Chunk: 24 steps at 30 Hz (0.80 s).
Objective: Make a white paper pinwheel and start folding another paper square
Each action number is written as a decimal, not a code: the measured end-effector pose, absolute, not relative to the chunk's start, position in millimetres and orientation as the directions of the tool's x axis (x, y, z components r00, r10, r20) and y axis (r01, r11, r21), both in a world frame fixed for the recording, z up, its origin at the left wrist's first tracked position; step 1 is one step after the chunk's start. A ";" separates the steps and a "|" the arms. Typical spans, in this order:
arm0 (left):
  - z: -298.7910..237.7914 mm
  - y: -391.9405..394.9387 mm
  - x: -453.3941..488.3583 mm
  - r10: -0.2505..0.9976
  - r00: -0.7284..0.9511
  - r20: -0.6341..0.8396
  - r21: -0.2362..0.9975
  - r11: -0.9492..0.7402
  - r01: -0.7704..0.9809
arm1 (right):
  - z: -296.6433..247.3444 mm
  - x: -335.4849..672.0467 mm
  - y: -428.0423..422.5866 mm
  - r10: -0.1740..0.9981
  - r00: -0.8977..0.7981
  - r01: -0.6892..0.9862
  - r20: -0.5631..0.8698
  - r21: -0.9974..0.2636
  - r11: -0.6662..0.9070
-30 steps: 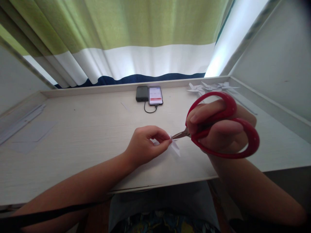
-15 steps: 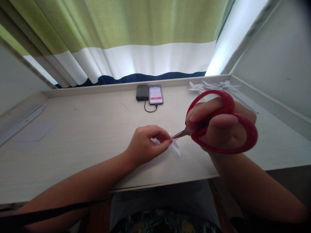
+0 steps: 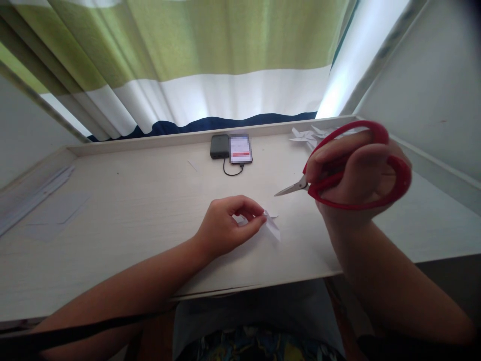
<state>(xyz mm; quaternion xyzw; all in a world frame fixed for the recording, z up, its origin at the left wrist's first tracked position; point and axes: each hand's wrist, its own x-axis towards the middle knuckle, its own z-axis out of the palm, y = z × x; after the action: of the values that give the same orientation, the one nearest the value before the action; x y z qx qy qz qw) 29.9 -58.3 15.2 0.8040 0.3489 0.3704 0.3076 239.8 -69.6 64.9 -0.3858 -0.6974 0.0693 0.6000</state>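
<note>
Between thumb and fingertips, my left hand (image 3: pixel 233 220) pinches a folded white paper pinwheel (image 3: pixel 272 228) just above the desk. Some of its points stick out right of the fingers; the rest is partly hidden behind the hand. My right hand (image 3: pixel 356 173) is closed round the red handles of a pair of scissors (image 3: pixel 291 188), raised above the desk on the right. The scissor blades are together and point left, a short way above and apart from the paper.
Several folded paper pinwheels (image 3: pixel 302 136) lie at the back right. A phone (image 3: pixel 241 149) is cabled to a black power bank (image 3: pixel 220 147) by the back ledge. Paper sheets (image 3: pixel 58 208) lie at the left. A curtain (image 3: pixel 210 50) hangs behind the desk (image 3: pixel 150 185).
The scissors in my right hand have moved up and to the right, and their tips have left the paper. My left hand still pinches the pinwheel in nearly the same spot.
</note>
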 end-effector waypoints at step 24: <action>8.0 -46.6 21.0 0.883 0.335 0.328 0.874 -0.418 0.247 | 30.5 261.0 -17.4 0.950 -0.299 0.924 0.086 -0.223 0.311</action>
<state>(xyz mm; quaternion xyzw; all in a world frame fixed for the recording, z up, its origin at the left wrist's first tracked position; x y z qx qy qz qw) 21.0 -46.6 8.0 0.7266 0.3888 0.4256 0.3739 261.0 -17.4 30.5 -0.5835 -0.8031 0.0651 0.1011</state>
